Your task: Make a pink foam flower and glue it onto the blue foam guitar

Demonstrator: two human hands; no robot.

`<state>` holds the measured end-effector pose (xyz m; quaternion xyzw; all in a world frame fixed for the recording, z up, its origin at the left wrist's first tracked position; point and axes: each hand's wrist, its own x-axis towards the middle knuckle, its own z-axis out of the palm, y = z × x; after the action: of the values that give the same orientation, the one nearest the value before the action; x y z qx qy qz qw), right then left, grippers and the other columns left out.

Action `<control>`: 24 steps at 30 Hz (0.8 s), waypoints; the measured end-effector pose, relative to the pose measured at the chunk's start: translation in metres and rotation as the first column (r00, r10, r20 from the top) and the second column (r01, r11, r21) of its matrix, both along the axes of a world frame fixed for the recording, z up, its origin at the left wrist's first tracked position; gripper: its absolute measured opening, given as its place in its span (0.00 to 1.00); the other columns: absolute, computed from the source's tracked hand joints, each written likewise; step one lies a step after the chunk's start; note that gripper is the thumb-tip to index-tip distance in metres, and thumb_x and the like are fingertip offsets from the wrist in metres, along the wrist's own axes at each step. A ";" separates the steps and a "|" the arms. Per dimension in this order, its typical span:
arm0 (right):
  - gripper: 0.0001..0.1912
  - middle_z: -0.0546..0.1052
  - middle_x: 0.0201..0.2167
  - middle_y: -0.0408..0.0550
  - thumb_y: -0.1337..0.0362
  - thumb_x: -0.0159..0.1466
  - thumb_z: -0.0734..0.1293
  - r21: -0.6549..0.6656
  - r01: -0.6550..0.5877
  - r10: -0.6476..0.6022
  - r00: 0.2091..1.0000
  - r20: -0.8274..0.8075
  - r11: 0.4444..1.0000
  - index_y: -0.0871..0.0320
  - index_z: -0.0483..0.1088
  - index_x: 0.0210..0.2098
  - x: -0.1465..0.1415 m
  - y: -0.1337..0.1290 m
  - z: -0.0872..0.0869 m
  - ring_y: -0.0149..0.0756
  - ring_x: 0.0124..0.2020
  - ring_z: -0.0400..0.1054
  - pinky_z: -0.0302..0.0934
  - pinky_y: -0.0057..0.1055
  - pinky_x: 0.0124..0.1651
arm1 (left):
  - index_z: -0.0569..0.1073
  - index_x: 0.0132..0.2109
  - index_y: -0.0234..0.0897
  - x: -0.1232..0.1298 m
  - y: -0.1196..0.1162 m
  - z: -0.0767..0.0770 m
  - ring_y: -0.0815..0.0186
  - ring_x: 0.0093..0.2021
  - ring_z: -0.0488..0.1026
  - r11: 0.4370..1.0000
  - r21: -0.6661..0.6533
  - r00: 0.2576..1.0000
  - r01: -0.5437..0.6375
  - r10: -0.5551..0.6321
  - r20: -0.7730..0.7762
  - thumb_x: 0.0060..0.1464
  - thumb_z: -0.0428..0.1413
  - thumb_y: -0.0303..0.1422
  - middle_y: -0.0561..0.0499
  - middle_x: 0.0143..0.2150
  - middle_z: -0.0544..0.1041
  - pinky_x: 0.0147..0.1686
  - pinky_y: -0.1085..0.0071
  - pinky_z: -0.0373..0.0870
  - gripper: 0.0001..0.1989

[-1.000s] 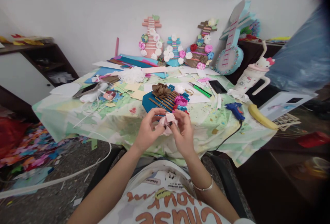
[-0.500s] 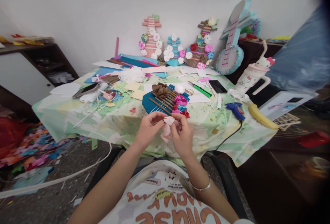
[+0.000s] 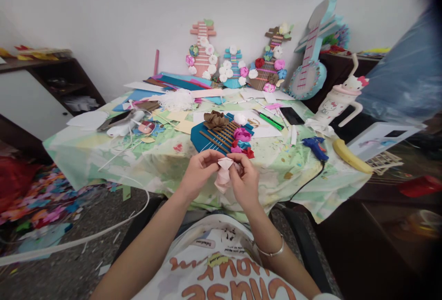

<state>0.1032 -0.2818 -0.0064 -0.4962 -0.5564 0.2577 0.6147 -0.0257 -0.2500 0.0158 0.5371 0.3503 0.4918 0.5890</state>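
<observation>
A pale pink piece of crumpled paper (image 3: 223,179) is pinched between my two hands, just off the table's front edge. My left hand (image 3: 200,173) grips its left side near the folded top. On the right side, my right hand (image 3: 246,181) has its fingers closed round the same paper. Right beyond my fingertips lies a blue lute-shaped craft (image 3: 198,139) with brown sticks, white strings, a brown paper flower (image 3: 216,120) and several pink, white, blue and red flowers.
A blue glue gun (image 3: 316,148), a banana (image 3: 350,156) and a cup (image 3: 336,104) are on the right. A green cutter (image 3: 270,119) and a phone (image 3: 292,116) lie behind. Decorated instruments (image 3: 233,72) lean against the wall. Cables and a power strip (image 3: 126,125) are left.
The pink paper has turned slightly between my fingers, and its lower part has shifted a little to the left. Both hands have barely moved.
</observation>
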 end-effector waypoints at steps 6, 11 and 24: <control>0.08 0.75 0.35 0.45 0.67 0.57 0.65 -0.049 -0.148 0.130 0.958 -0.255 0.988 0.56 0.70 0.38 0.003 0.002 0.001 0.33 0.35 0.69 0.63 0.29 0.37 | 0.76 0.38 0.34 -0.010 0.002 0.008 0.66 0.40 0.74 0.993 0.114 0.998 0.005 0.004 -0.070 0.46 0.59 0.28 0.49 0.37 0.78 0.41 0.72 0.71 0.09; 0.10 0.75 0.36 0.45 0.69 0.57 0.64 -0.035 -0.150 0.140 0.970 -0.201 0.988 0.56 0.71 0.38 0.005 0.001 0.001 0.33 0.37 0.69 0.63 0.29 0.40 | 0.76 0.39 0.33 -0.018 0.004 0.013 0.63 0.41 0.75 0.976 0.190 0.979 0.110 -0.073 -0.192 0.47 0.60 0.30 0.46 0.39 0.79 0.44 0.68 0.72 0.10; 0.11 0.75 0.35 0.44 0.72 0.57 0.63 0.016 -0.159 0.160 0.985 -0.067 0.987 0.55 0.69 0.39 0.005 0.001 0.000 0.33 0.38 0.70 0.64 0.30 0.43 | 0.78 0.38 0.35 -0.018 0.010 0.016 0.66 0.37 0.75 0.844 0.519 0.897 0.133 0.121 -0.426 0.53 0.56 0.28 0.48 0.36 0.79 0.36 0.72 0.71 0.07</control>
<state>0.1085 -0.2813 -0.0067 -0.4375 -0.5744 0.3198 0.6135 -0.0436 -0.2400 0.0313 0.7783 0.3218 0.4325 0.3218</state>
